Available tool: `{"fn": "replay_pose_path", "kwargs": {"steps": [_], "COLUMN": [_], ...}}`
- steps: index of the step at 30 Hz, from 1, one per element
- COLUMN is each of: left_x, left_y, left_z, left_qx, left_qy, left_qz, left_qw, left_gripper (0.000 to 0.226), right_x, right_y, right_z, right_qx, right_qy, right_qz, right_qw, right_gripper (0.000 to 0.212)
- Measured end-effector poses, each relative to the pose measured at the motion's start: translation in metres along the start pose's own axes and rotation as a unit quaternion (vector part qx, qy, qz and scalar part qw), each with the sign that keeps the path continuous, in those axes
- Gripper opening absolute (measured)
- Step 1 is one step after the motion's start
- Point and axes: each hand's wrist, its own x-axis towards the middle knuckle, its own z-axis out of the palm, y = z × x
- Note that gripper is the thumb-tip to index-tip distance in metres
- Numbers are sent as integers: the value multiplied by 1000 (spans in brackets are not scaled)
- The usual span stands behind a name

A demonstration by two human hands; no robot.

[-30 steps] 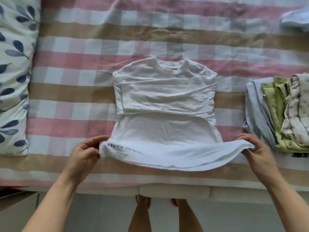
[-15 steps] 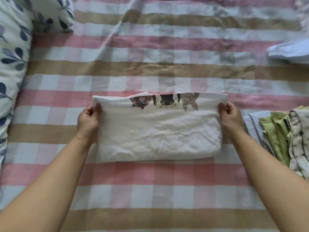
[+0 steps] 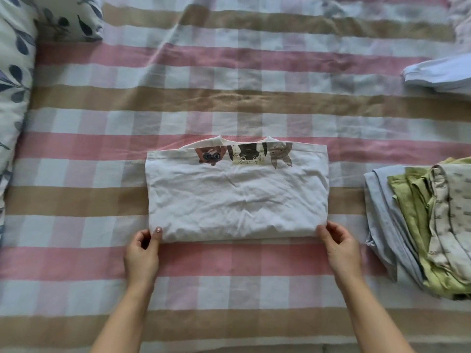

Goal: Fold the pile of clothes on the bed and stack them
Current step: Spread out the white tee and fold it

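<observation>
A white T-shirt lies folded in half on the checked bedsheet, its animal print showing along the far edge. My left hand pinches the near left corner of the shirt, thumb on top. At the near right corner my right hand pinches the fold the same way. A stack of folded clothes, light blue, green and patterned cream, sits to the right of the shirt.
A leaf-print pillow lies along the left edge. A light blue garment rests at the far right of the bed. Bare sheet spreads beyond the shirt and in front of it.
The hem was lifted and folded over to the collar. Both hands then slid from the far corners back to the near corners of the folded shirt.
</observation>
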Motion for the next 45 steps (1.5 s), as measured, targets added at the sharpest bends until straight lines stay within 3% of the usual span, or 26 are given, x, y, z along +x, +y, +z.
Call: {"fn": "replay_pose_path", "kwargs": {"steps": [6,9,12,14,17,23,25,27,29,32,34,36,41,45], "left_x": [13,14,7,-4,-30,-80,-87,-92,-100,-124,-141,-154,-164,-168], "left_y": [4,10,13,8,-14,-77,-78,-68,-49,-6,24,47,75,78], "left_z": [1,7,11,6,-9,-34,-34,-31,-21,20,57,93,168,212], "left_qx": [-24,-134,-247,-262,-264,-184,-143,-32,96,82,59,55,91,210], "left_qy": [54,25,30,48,72,98,102,137,163,14,-101,-166,-207,-180], "left_qz": [-29,-74,-115,-114,-115,-131,-129,-70,66,251,310,325,279,266], "left_qw": [998,988,962,957,955,969,976,988,980,964,943,930,933,923], "left_gripper": [17,26,15,18,16,10,27,43,43,22,17,14,17,33], "right_x": [18,15,8,-6,-38,-117,-121,-119,-118,-124,-132,-137,-138,-132], "right_y": [-5,-9,-11,-7,14,68,72,69,63,59,60,61,68,74], "right_z": [-3,7,10,4,-11,-28,-29,-29,-29,-26,-23,-19,-16,-22], "right_qx": [-109,-162,-105,-35,-25,-37,-30,-27,-20,23,58,95,176,214], "right_qy": [9,11,-17,-14,-2,-24,-20,-5,14,42,57,60,70,57], "right_qz": [-25,-31,8,44,68,142,155,152,141,152,176,199,234,262], "right_qw": [994,986,994,998,997,989,987,988,990,987,981,974,954,939], "right_gripper": [7,14,10,5,6,12,22,28,27,23,21,17,18,14]}}
